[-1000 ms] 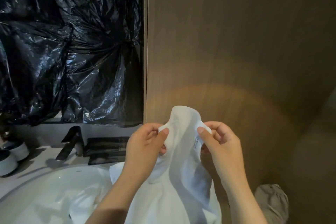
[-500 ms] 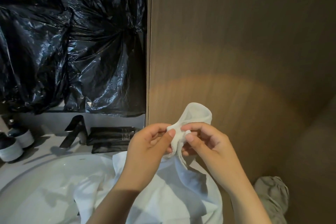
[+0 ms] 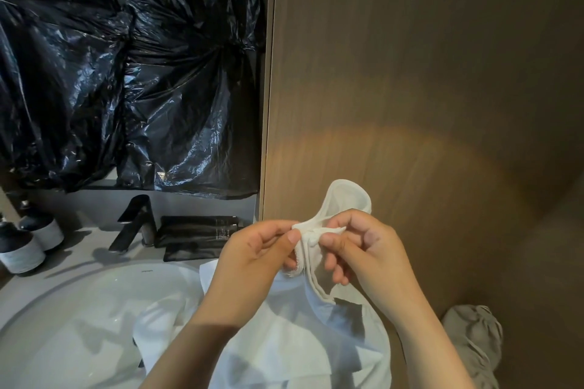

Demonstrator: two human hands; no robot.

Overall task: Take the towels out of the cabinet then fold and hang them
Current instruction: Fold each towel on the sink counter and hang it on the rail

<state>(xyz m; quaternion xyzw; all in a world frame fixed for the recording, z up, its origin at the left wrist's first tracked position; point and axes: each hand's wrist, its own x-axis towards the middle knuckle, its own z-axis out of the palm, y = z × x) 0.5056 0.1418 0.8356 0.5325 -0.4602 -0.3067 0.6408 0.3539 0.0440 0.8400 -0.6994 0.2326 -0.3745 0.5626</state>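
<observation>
A white towel (image 3: 303, 338) hangs from both my hands, its lower part draped over the edge of the white sink (image 3: 79, 319). My left hand (image 3: 256, 259) pinches the towel's top edge between thumb and fingers. My right hand (image 3: 366, 249) grips the same bunched edge right beside it, fingers almost touching the left hand's. A loop of the hem (image 3: 347, 199) sticks up above my right hand. The brown wooden cabinet door (image 3: 426, 88) stands shut directly behind the towel.
Black plastic sheeting (image 3: 126, 66) covers the wall above the counter. A black tap (image 3: 132, 224), flat black packets (image 3: 196, 234) and two dark bottles (image 3: 22, 246) stand behind the sink. A grey bundle of cloth (image 3: 474, 344) lies at the lower right.
My hands have come together, bunching the towel's top edge between them where it was spread apart a second ago. The view has drifted slightly to the left.
</observation>
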